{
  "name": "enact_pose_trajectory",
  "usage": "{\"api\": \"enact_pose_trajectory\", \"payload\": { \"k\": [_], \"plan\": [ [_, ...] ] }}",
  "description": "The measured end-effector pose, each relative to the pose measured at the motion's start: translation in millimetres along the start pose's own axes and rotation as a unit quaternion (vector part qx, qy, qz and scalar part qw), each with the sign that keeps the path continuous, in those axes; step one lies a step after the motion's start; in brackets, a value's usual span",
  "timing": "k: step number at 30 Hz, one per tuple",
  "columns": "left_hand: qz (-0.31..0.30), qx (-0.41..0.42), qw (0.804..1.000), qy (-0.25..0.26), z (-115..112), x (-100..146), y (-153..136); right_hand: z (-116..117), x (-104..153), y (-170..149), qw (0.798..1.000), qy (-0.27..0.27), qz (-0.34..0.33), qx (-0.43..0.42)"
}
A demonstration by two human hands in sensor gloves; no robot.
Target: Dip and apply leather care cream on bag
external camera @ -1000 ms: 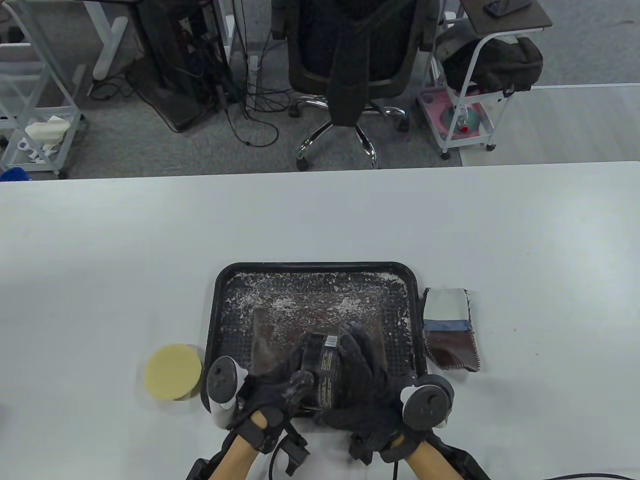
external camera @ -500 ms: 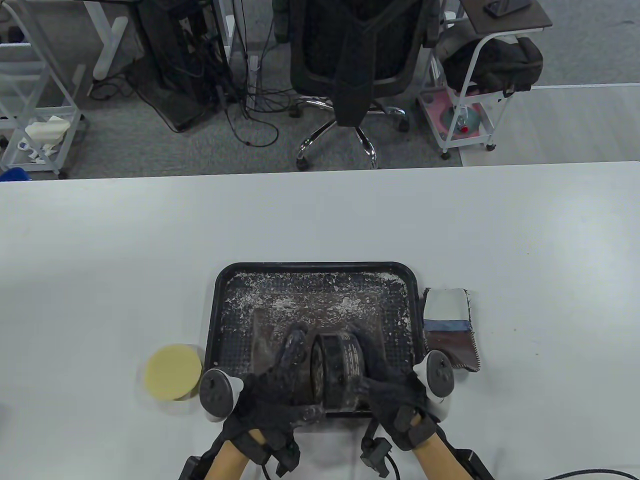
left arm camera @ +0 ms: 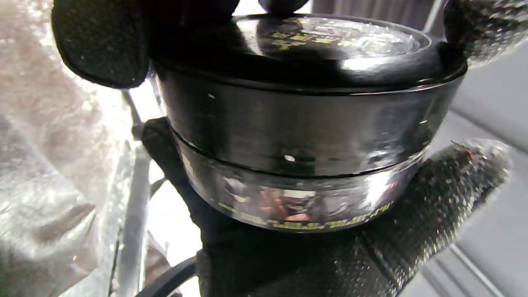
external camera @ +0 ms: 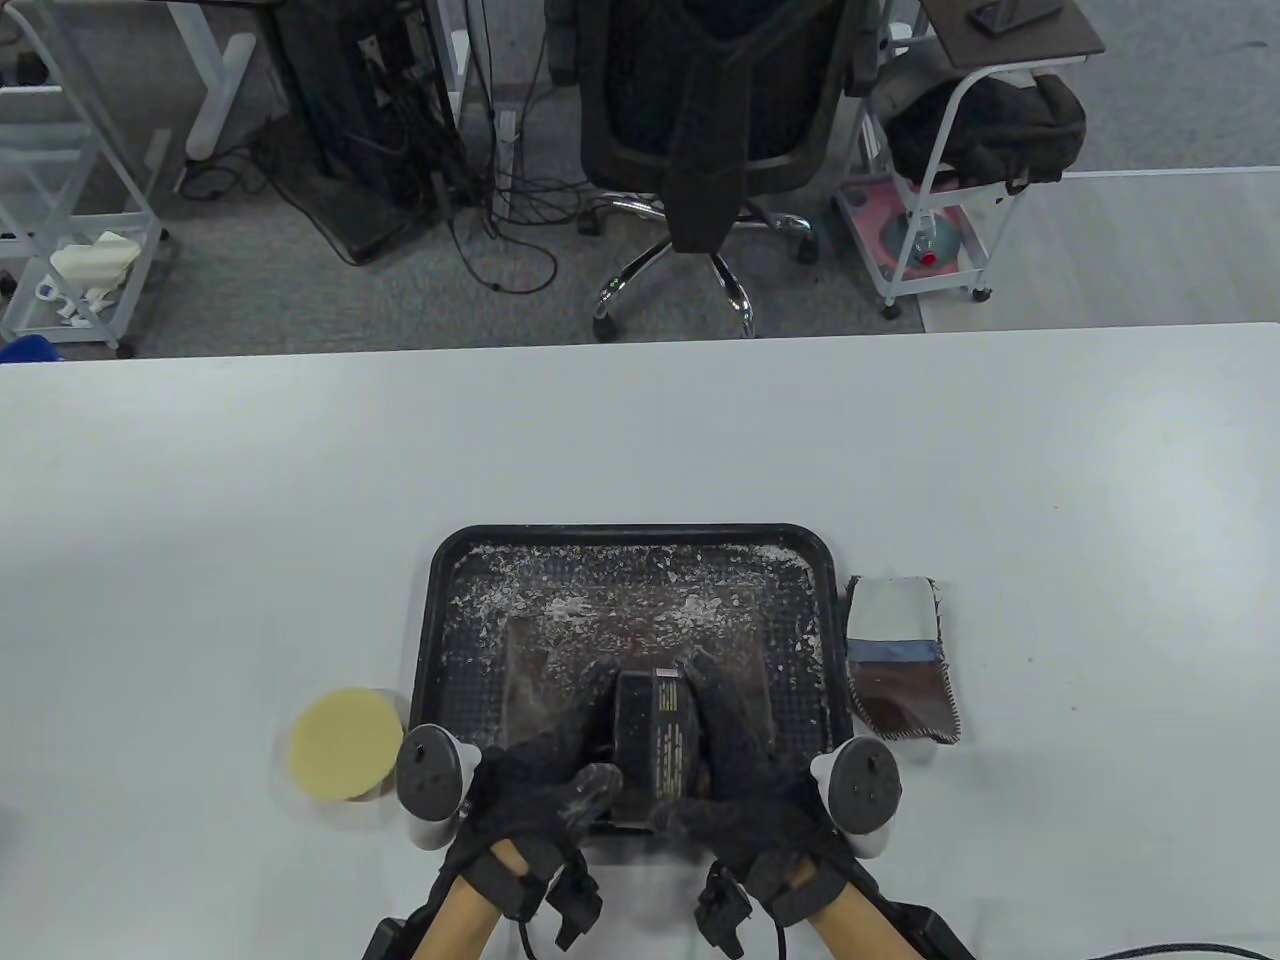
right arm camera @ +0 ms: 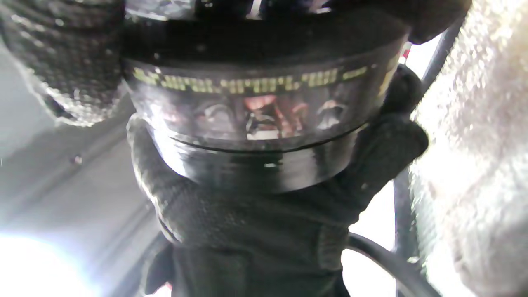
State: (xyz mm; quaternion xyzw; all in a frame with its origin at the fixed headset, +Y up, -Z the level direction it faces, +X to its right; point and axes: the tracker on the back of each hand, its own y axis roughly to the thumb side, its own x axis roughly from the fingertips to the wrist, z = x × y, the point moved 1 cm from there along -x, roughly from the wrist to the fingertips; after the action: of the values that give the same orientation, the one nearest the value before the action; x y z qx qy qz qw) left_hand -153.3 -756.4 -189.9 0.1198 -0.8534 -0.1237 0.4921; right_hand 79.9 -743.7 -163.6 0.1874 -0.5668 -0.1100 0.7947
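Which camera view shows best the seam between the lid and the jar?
The left wrist view: the seam runs sharp across the jar. The right wrist view shows it too, but blurred. In the table view both hands cover most of the jar.

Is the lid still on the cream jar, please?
On: the left wrist view shows the black lid seated on the cream jar, only a thin seam between.

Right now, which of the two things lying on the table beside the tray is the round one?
The yellow sponge, left of the tray, beside the left hand. The folded cloth on the right is rectangular, white, blue and brown.
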Motion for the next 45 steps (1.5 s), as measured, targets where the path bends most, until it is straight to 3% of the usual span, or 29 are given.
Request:
{"api": "enact_pose_trajectory", "payload": {
  "k": [3,7,10,13,16,18,21,27,30,35,39,43,45],
  "plan": [
    [0.025,0.027,0.999,-0.008,3,2,-8,3,1,6,0.998,0.005,-0.015,0.068],
    [0.048,0.029,0.998,-0.033,5,3,-6,2,0,1,0.999,-0.002,0.006,0.04],
    [0.002,0.0,1.0,-0.018,10,3,3,-4,0,-4,0.999,-0.03,0.028,-0.018],
    [-0.063,0.009,0.997,-0.042,6,2,13,-6,1,-10,0.994,-0.034,0.073,-0.069],
    [-0.095,-0.072,0.988,-0.101,-5,-2,23,-2,1,-18,0.987,-0.013,0.097,-0.127],
    [-0.083,-0.127,0.978,-0.142,-11,-3,27,3,2,-20,0.982,0.013,0.107,-0.155],
    [-0.094,-0.116,0.983,-0.106,-7,-1,29,4,1,-18,0.981,0.018,0.102,-0.163],
    [-0.055,-0.103,0.992,-0.054,-6,1,20,5,2,-10,0.991,0.007,0.058,-0.118],
    [-0.033,-0.04,0.998,-0.022,-4,2,14,7,2,5,1.0,-0.004,-0.015,-0.003],
    [-0.025,0.015,0.998,-0.047,-3,2,6,10,3,10,0.999,-0.014,-0.024,0.028],
    [-0.068,0.025,0.992,-0.099,-2,2,17,9,3,0,0.998,-0.016,0.019,-0.05],
    [-0.07,-0.104,0.979,-0.161,-4,1,27,10,2,-13,0.986,0.002,0.074,-0.148],
    [-0.07,-0.127,0.977,-0.158,-7,0,24,12,4,-17,0.981,0.017,0.09,-0.172]
  ]
}}
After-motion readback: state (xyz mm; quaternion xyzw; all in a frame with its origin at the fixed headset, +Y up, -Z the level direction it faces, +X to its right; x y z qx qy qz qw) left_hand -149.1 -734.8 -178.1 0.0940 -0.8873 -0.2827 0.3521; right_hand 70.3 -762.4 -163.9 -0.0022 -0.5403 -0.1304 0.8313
